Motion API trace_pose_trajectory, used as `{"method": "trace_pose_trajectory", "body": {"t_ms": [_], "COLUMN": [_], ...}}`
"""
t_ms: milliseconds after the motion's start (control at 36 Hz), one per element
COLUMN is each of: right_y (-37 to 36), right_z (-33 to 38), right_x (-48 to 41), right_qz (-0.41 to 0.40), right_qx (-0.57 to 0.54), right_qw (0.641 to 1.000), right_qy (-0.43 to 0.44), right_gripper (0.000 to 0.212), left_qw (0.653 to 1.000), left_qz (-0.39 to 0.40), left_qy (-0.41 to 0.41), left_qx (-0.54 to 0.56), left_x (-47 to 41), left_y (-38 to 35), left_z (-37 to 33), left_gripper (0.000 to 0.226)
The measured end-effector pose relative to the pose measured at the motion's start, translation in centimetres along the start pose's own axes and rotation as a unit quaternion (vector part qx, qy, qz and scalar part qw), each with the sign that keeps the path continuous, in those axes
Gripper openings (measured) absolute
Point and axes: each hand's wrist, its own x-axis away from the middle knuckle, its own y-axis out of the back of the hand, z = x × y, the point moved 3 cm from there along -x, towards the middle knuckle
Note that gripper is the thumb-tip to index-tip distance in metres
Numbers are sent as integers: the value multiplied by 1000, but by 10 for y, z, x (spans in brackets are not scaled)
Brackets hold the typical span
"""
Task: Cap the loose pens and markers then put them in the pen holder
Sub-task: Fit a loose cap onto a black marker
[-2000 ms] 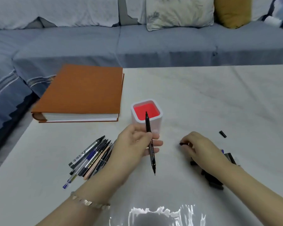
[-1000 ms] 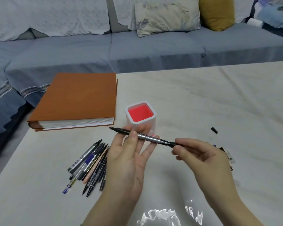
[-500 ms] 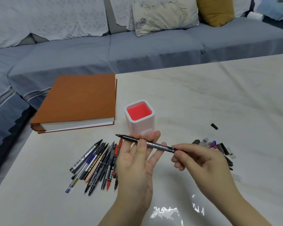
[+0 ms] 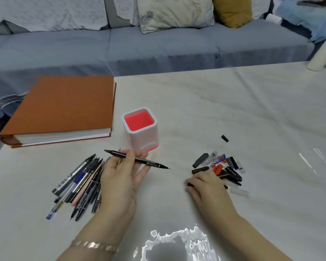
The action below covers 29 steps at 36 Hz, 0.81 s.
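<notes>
My left hand [image 4: 120,178] holds a black marker [image 4: 139,160] level above the table between thumb and fingers; the fine tip at its right end is bare. Just behind it stands the white pen holder [image 4: 146,137] with a red inside and nothing in it. Several loose pens [image 4: 79,181] lie fanned out to the left of my left hand. My right hand [image 4: 207,187] rests on the table at the near edge of a pile of caps [image 4: 226,166], fingers curled, pinching a small black cap [image 4: 189,184] at its fingertips.
An orange book [image 4: 64,108] lies at the back left of the white table. A lone black cap [image 4: 224,138] sits right of the holder. A white cylinder [image 4: 322,51] stands at the far right corner. A grey sofa runs behind the table.
My right hand has let go of the marker's right end and dropped to the table by the caps. The marker stays in my left hand, its fine tip now showing.
</notes>
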Motion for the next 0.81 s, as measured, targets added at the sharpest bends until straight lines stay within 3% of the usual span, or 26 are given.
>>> {"method": "trace_pose_trajectory", "body": {"t_ms": [83, 222, 361, 500, 639, 806], "right_y": [-7, -8, 34, 57, 48, 43], "right_z": [2, 0, -39, -93, -103, -114], "right_x": [-11, -20, -20, -25, -37, -74], "right_qz": [-11, 37, -30, 31, 60, 5], "right_qx": [46, 38, 0, 57, 79, 46], "right_qw": [997, 995, 999, 985, 985, 990], "right_qy": [52, 81, -25, -163, -143, -134], "right_gripper": [27, 14, 12, 18, 24, 33], "left_qw": [999, 998, 997, 996, 995, 995], "left_qz": [4, 4, 1, -1, -7, -10], "left_qy": [28, 57, 69, 78, 80, 77], "left_qx": [-19, -32, -43, -48, -57, -58], "left_x": [3, 7, 6, 5, 6, 6], "left_y": [1, 4, 5, 4, 7, 7], "left_z": [12, 24, 32, 36, 37, 36], "left_gripper": [14, 14, 14, 13, 13, 12]}}
